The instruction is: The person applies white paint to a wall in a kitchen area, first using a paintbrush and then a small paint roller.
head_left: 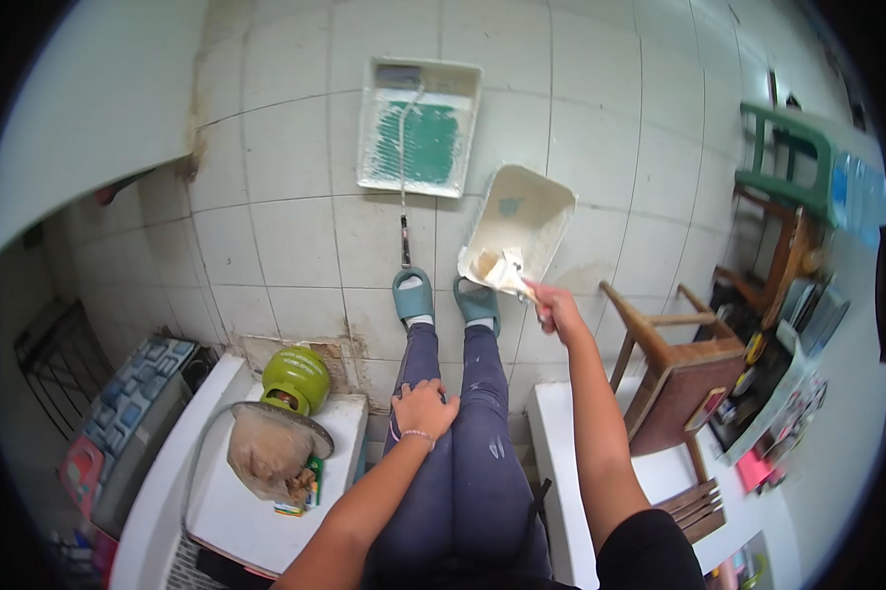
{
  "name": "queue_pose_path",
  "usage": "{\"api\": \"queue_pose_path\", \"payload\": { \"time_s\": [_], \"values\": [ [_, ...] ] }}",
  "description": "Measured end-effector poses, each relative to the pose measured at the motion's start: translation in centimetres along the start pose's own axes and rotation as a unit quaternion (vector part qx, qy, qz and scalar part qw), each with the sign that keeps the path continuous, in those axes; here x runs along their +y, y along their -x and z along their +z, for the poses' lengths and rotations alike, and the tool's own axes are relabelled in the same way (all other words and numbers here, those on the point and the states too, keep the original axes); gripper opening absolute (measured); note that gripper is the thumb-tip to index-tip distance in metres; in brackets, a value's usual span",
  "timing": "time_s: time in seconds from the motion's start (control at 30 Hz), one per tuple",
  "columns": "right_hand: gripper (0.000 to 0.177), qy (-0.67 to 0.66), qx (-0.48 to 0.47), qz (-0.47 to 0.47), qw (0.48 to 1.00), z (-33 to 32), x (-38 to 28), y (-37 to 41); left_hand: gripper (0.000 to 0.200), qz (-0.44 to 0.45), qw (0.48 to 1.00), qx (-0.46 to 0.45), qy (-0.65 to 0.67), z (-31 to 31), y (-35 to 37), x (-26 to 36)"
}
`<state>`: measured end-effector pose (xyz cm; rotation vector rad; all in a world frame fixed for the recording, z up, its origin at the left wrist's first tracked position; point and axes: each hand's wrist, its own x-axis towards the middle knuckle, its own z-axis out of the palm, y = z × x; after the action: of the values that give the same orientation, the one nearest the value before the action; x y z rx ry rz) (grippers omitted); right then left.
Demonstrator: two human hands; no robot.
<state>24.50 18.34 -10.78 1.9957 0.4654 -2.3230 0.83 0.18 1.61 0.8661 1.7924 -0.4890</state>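
My right hand (558, 313) is closed round the handle of a paintbrush (508, 271) smeared with white paint. The brush's head lies over the near end of a cream plastic tub (528, 211), which has white smears on its rim and a greenish patch inside. My left hand (425, 408) rests on my left leg near the knee, fingers lying over the trousers and holding nothing. Beyond my feet stands a white paint tray (366, 133) with green inside. A roller (405, 236) lies in it, its dark handle pointing towards my left slipper (413, 298).
Left of my legs, a green gas cylinder (298, 379) and a plastic bag (266, 454) sit on a white ledge (217, 497). To the right are a wooden stool (674, 379) on its side and a green plastic stool (785, 167). The floor (610, 138) is pale tile.
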Motion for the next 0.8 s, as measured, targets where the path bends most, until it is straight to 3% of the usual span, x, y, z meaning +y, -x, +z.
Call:
{"api": "queue_pose_path", "payload": {
  "time_s": [0.1,0.23,0.37,0.43,0.5,0.63,0.7,0.8],
  "values": [
    [0.045,-0.099,-0.128,0.056,0.985,0.6,-1.6,7.0,0.03,-0.021,0.978,0.033,0.207,0.1,1.4,-2.1],
    [0.051,-0.145,-0.351,0.099,0.92,2.8,-4.8,15.1,0.018,0.025,0.874,0.189,0.446,3.8,3.0,-5.2],
    [0.046,-0.085,-0.472,0.104,0.871,6.8,-8.4,21.0,0.02,0.122,0.824,0.176,0.525,3.1,9.9,-5.6],
    [0.042,-0.034,-0.512,0.106,0.852,10.0,-10.2,23.9,0.02,0.151,0.804,0.21,0.535,1.6,14.5,-5.8],
    [0.031,0.039,-0.495,0.086,0.864,13.0,-11.0,26.8,0.02,0.157,0.776,0.269,0.549,0.6,20.6,-5.9],
    [0.03,0.2,-0.556,0.037,0.806,18.5,-9.1,31.8,0.021,0.098,0.69,0.45,0.558,2.2,33.7,-8.5],
    [0.031,0.189,-0.564,0.143,0.791,21.3,-6.7,32.5,0.021,0.046,0.635,0.516,0.574,6.2,38.2,-10.5],
    [0.027,0.263,-0.604,0.231,0.716,27.7,-1.9,32.6,0.021,-0.08,0.58,0.566,0.581,11.7,45.4,-13.9]
  ]
}}
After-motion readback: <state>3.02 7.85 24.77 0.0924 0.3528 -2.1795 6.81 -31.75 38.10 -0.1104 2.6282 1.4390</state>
